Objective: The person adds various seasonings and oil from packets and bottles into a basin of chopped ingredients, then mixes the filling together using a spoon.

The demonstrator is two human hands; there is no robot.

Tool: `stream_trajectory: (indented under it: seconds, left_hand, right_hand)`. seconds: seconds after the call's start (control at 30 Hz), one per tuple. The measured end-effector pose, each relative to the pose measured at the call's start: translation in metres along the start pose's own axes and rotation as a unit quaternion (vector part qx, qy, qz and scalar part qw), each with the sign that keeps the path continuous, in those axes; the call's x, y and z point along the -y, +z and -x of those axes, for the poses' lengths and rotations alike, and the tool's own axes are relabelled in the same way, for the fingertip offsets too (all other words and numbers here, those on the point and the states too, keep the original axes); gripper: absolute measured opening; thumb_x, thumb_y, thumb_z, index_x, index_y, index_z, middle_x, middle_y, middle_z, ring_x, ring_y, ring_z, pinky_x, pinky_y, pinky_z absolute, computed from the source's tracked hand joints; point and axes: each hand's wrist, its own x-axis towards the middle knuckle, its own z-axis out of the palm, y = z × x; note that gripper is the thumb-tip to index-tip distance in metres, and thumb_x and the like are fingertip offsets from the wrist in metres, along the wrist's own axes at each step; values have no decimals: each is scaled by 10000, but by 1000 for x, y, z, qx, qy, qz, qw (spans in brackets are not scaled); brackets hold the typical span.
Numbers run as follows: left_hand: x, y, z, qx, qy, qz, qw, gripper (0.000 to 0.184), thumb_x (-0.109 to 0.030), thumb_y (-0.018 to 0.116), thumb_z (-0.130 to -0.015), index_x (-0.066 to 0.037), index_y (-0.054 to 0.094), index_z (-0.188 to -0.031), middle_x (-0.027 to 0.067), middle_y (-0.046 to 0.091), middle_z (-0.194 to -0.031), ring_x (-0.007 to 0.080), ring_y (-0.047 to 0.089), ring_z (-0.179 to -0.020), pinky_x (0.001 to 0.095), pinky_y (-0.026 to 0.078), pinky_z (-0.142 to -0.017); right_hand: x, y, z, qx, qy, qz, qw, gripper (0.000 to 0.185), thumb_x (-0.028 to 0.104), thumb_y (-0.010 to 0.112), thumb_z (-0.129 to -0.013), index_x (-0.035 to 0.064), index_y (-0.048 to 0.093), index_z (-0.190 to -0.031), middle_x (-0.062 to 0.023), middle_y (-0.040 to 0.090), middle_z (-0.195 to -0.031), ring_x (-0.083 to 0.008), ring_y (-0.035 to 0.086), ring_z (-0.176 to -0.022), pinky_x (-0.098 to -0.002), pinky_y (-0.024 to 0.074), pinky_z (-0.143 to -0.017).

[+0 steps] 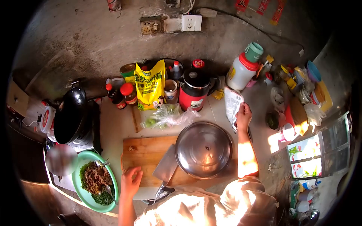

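Observation:
My right hand (244, 115) is closed on the edge of a white and silver packet (232, 103), which stands upright near the large white bottle. My left hand (132, 180) hovers over the left front part of the wooden cutting board (145, 148), its fingers curled but apart, holding nothing. A cleaver (166, 164) lies on the board between my hands, partly beside a round steel lid (204, 150). To the left of my left hand is a green basin (80, 188) with brown minced filling and chopped greens, and spoons in it.
Behind the board stand a yellow seasoning bag (150, 84), red-capped jars (128, 93), a red kettle (192, 90) and a plastic bag of green vegetables (166, 117). A black wok (71, 115) is at the left. Bowls and bags crowd the right.

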Motion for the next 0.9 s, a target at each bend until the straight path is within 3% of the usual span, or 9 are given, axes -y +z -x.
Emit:
stream_trajectory:
  seconds: [0.07,0.27,0.37,0.5,0.57,0.6,0.7,0.87,0.9]
  left_hand:
    - [15,12,6,-8,-38,29,999,138,-76,613,-753,6,610,-864,132,610,-805,254,588,-716,320,453,-642]
    - [46,42,9,16,-149,72,986,137,-83,606,-762,5,613,-867,130,612,-794,221,586,-694,304,451,-612]
    - [44,53,0,13,-171,64,983,138,-88,597,-766,4,619,-867,127,611,-768,201,574,-661,290,442,-581]
    - [50,67,-12,35,-186,56,980,129,-90,598,-766,-6,625,-860,120,612,-768,197,577,-656,287,447,-573]
    - [55,73,-13,43,-192,69,978,121,-98,600,-765,-14,628,-847,119,614,-773,199,580,-646,287,455,-567]
    - [56,77,-18,40,-197,71,977,121,-98,600,-765,-14,628,-847,119,614,-773,199,580,-646,287,455,-567]
    - [60,80,-22,43,-204,71,975,120,-113,605,-765,-24,629,-842,122,615,-780,210,580,-632,287,461,-560]
    - [50,79,-29,64,-197,50,977,134,-135,608,-767,-30,626,-848,129,609,-780,245,584,-613,308,465,-559]
    - [55,80,-31,67,-193,55,977,150,-158,604,-773,-33,625,-854,129,606,-775,248,587,-612,321,467,-561]
  right_hand:
    - [-7,16,-23,-35,92,-58,993,212,194,482,-877,11,557,-801,-6,460,-505,-79,418,-452,-239,359,-462]
    - [-62,81,-89,-55,113,-210,970,211,254,480,-891,53,534,-854,22,446,-523,-69,406,-432,-202,341,-440]
    - [-87,113,-113,-55,162,-340,925,163,234,502,-877,82,515,-933,10,471,-678,-74,445,-522,-209,383,-501]
    - [-118,151,-135,10,189,-447,874,186,230,500,-877,95,489,-1005,17,480,-702,-88,458,-603,-238,406,-566]
    - [-156,170,-140,67,182,-518,833,207,214,480,-884,100,470,-1057,-3,526,-816,-127,512,-733,-274,449,-638]
    - [-165,178,-144,72,183,-517,833,207,214,480,-884,100,470,-1057,-3,526,-816,-127,512,-733,-274,449,-638]
    - [-181,185,-138,133,307,-411,848,260,191,424,-896,108,439,-1141,-50,517,-1106,-200,513,-1006,-312,437,-861]
    - [-227,176,-130,183,339,-372,844,270,205,481,-859,131,471,-1119,-34,532,-1081,-174,512,-1008,-308,445,-856]
    - [-215,179,-124,146,352,-387,840,243,222,470,-870,138,482,-1098,-24,534,-1041,-163,513,-962,-295,444,-814]
